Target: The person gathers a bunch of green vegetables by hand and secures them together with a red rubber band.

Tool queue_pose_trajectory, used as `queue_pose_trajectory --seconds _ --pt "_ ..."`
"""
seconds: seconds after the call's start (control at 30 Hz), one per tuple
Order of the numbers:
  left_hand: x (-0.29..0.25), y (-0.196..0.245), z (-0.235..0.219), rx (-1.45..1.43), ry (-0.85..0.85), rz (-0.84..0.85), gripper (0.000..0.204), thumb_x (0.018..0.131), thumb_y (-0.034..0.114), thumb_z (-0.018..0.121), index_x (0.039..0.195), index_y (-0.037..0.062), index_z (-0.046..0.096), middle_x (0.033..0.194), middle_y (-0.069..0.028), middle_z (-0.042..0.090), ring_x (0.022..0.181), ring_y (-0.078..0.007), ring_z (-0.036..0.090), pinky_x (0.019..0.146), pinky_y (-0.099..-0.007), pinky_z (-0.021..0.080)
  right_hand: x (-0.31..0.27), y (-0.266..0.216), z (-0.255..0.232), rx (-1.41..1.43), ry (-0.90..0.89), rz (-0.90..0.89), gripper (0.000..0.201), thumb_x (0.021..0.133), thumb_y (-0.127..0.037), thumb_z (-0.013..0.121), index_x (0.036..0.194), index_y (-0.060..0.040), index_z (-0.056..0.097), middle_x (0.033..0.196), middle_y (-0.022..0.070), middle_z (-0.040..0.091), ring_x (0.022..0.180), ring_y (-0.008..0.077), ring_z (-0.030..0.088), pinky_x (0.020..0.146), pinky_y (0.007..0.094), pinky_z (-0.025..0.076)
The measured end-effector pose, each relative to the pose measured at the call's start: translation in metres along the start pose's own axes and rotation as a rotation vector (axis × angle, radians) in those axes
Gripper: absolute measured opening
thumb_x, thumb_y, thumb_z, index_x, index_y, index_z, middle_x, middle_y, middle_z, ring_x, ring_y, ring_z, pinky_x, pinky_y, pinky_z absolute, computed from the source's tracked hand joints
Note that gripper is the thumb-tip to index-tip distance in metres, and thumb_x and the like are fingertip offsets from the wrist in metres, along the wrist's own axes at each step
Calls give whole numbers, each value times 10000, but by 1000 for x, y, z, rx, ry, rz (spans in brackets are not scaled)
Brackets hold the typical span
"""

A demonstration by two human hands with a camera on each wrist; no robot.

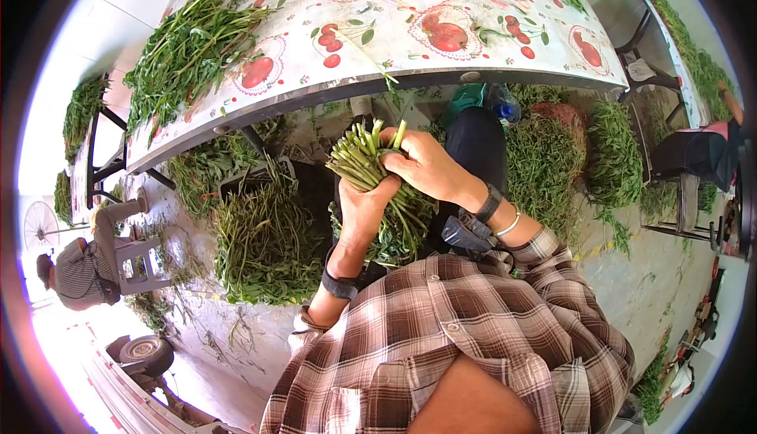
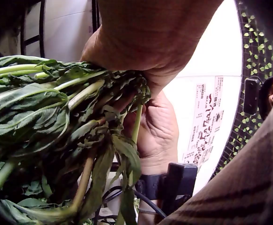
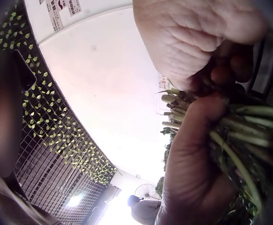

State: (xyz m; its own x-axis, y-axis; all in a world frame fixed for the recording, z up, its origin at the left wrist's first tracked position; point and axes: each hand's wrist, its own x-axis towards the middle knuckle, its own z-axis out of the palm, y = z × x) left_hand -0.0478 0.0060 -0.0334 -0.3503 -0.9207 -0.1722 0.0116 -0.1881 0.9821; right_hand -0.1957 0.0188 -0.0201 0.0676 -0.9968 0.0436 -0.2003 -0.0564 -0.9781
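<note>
Below the desk edge, at centre frame, the left hand [image 1: 364, 212] is wrapped round a bunch of greens [image 1: 371, 167], cut stem ends pointing up toward 12 o'clock, leaves hanging toward 6. Right hand [image 1: 426, 164] is curled over the stem tops from 3 o'clock, fingers closed on them; both hands touch each other around the bunch. Wrist views confirm: left hand's fingers [image 2: 157, 129] pressed into the leafy part, right hand [image 3: 206, 37] clenched over the stem ends [image 3: 174, 99].

Progress, judged: bunch is gathered and the stems look roughly evened, but no tie or band shows on it, so binding looks not yet done. Plenty left: loose pile on the desk [image 1: 441, 71] at 10 o'clock [image 1: 185, 48], more heaps on the floor at 8 o'clock [image 1: 264, 241] and 3 o'clock [image 1: 544, 162].

Room: desk rim sits just above the stems at 12, tight there. Person's lap blocks 6. Sideways is freer, though the floor heaps crowd both sides.
</note>
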Motion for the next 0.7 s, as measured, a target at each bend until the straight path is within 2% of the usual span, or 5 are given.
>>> queue_pose_trajectory --seconds 0.7 --pt "3 -7 -1 25 -2 -24 286 724 26 661 1008 1 628 943 -12 632 845 -99 587 765 -253 473 -1 8 3 38 23 17 217 873 -48 524 1059 54 569 831 88 624 768 100 540 721 277 465"
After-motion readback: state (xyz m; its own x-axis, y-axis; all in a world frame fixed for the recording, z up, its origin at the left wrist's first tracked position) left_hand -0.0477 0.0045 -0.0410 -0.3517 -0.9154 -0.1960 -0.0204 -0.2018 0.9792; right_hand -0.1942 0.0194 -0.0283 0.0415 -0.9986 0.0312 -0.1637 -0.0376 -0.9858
